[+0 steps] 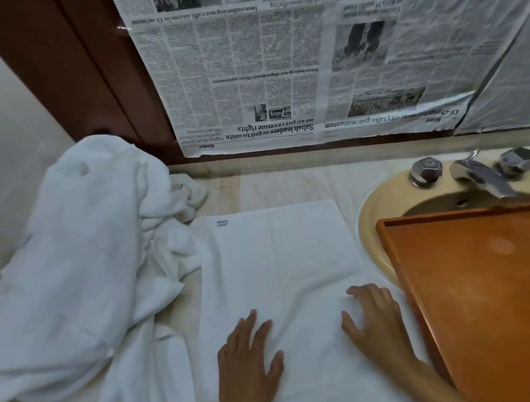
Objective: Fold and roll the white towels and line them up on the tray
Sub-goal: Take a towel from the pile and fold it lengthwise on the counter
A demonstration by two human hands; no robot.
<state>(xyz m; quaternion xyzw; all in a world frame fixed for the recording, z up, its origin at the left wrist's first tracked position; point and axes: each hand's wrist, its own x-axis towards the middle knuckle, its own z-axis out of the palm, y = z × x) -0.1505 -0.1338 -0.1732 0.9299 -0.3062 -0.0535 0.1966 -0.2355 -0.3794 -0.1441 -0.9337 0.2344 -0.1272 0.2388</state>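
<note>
Head view: one white towel [277, 265] lies spread flat on the counter [223, 192], between a heap of crumpled towels [77, 260] on the left and the wooden tray [496, 301] on the right. The tray rests over the basin [370, 222], below the tap [480, 178]. Left hand [248, 363] lies palm down on the towel, fingers extended, gripping nothing. Right hand [374, 317] likewise rests flat, fingers spread, near the tray's edge.

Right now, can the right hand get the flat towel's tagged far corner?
Probably yes, with a forward stretch: the right hand rests on the flat towel, and nothing lies between it and the tagged corner.
</note>
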